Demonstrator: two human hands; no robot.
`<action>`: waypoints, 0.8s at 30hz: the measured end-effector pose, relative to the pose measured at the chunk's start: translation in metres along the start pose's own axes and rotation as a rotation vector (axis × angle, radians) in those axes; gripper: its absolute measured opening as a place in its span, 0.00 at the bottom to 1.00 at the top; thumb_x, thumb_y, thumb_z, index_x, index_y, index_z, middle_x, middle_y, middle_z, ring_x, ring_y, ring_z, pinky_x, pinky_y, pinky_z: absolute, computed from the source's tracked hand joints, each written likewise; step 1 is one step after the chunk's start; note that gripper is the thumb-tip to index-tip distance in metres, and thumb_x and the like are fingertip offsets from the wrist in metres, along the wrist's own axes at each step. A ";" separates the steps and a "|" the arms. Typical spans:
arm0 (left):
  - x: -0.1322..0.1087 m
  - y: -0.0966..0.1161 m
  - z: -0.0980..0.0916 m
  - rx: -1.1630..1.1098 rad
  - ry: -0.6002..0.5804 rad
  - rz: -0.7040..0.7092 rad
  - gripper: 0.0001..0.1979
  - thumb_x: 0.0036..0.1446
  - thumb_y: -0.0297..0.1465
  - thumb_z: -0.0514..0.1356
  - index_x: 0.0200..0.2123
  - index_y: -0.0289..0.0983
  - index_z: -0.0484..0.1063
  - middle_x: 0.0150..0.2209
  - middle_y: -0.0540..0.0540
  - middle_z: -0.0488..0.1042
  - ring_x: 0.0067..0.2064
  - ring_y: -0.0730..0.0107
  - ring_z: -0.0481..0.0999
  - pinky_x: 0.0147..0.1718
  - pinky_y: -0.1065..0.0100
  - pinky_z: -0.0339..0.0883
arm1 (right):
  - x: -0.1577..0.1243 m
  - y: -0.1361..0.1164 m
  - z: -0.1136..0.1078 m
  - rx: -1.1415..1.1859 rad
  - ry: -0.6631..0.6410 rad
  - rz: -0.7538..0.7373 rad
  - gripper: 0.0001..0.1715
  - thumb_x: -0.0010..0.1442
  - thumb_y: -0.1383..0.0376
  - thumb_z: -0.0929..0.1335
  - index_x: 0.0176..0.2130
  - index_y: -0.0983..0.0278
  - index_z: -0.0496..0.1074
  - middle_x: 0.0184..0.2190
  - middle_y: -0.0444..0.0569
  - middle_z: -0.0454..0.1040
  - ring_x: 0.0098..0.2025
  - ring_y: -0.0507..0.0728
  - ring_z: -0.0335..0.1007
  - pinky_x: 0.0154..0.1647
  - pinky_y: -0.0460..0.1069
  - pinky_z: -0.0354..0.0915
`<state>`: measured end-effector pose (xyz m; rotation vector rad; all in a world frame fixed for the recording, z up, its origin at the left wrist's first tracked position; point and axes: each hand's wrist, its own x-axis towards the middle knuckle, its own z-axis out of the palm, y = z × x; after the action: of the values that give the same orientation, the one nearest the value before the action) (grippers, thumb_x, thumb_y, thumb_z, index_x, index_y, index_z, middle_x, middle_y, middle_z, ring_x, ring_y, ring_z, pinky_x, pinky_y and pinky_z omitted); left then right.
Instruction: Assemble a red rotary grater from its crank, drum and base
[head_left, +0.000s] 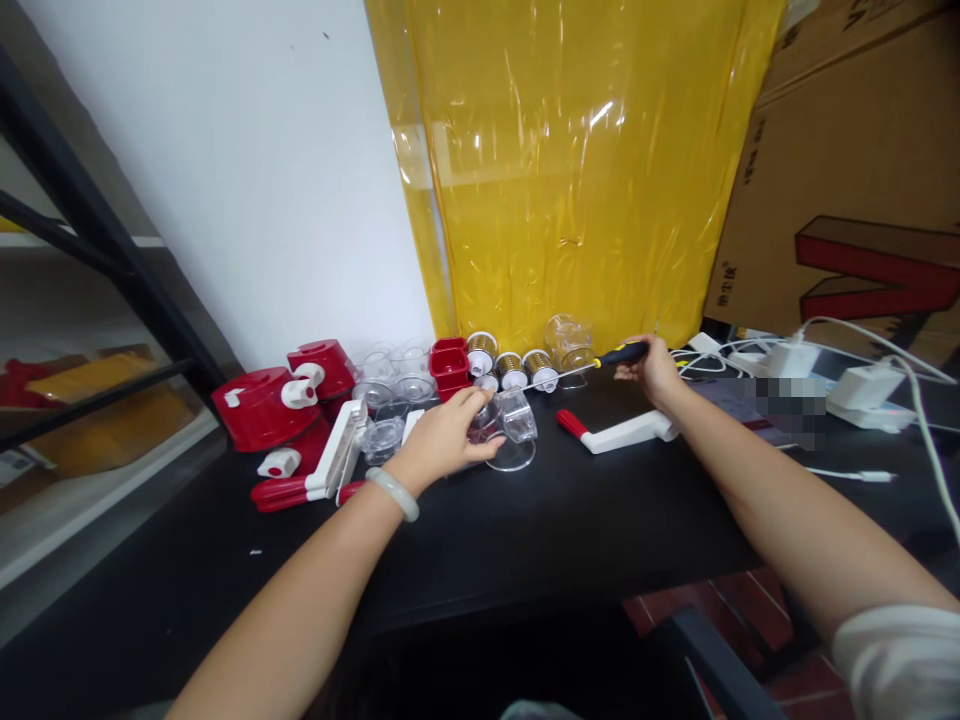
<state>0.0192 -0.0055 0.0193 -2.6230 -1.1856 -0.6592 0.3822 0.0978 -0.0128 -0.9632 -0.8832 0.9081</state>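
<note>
My right hand (pixel 651 370) is closed around the black and yellow handle of a screwdriver (pixel 621 355). Its thin metal shaft points left, toward the small drums and clear parts. My left hand (pixel 450 432), with a pale bangle on the wrist, has thumb and fingers around a clear plastic part (pixel 516 415) with a round base; the fingers partly hide it. Just behind that hand stands a red square hopper (pixel 449 368). Several metal grater drums (pixel 511 370) with white ends lie beside the hopper. A white crank handle (pixel 626 432) with a red grip lies below the screwdriver.
Red housings (pixel 262 408) and white cranks with red grips (pixel 330 465) are gathered at the left. More clear parts (pixel 386 375) stand by the wall. White chargers and cables (pixel 862 390) lie at the right, before a cardboard box (pixel 840 180). A black table (pixel 525 540) carries everything.
</note>
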 end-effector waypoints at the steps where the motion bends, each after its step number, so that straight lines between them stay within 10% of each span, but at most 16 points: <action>1: 0.000 0.000 0.000 0.001 0.000 -0.001 0.33 0.58 0.46 0.61 0.62 0.38 0.60 0.60 0.38 0.67 0.54 0.54 0.75 0.50 0.58 0.71 | -0.001 -0.002 -0.001 0.022 -0.024 0.039 0.17 0.66 0.56 0.56 0.35 0.61 0.67 0.17 0.42 0.70 0.15 0.52 0.67 0.17 0.45 0.64; 6: 0.000 0.000 0.000 0.000 -0.004 -0.005 0.32 0.59 0.46 0.60 0.62 0.39 0.60 0.60 0.39 0.67 0.54 0.54 0.75 0.49 0.58 0.71 | -0.007 -0.007 -0.001 0.048 -0.073 0.062 0.12 0.61 0.64 0.59 0.39 0.62 0.69 0.23 0.45 0.75 0.21 0.53 0.74 0.20 0.45 0.65; 14: 0.000 0.001 0.000 -0.026 -0.002 -0.009 0.32 0.58 0.45 0.61 0.62 0.39 0.60 0.60 0.39 0.68 0.54 0.54 0.75 0.51 0.57 0.70 | -0.003 0.000 0.001 -0.060 -0.052 -0.104 0.13 0.62 0.55 0.64 0.32 0.62 0.69 0.11 0.36 0.56 0.11 0.49 0.56 0.15 0.44 0.59; 24: -0.001 0.000 0.000 -0.023 -0.003 -0.021 0.33 0.58 0.45 0.61 0.63 0.39 0.60 0.60 0.38 0.68 0.54 0.53 0.74 0.51 0.57 0.70 | -0.007 -0.005 -0.001 0.033 -0.086 0.064 0.13 0.59 0.64 0.59 0.39 0.62 0.70 0.23 0.45 0.73 0.21 0.53 0.73 0.22 0.45 0.66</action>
<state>0.0189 -0.0060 0.0192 -2.6344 -1.2149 -0.6766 0.3820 0.0897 -0.0099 -0.9335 -0.9113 1.0219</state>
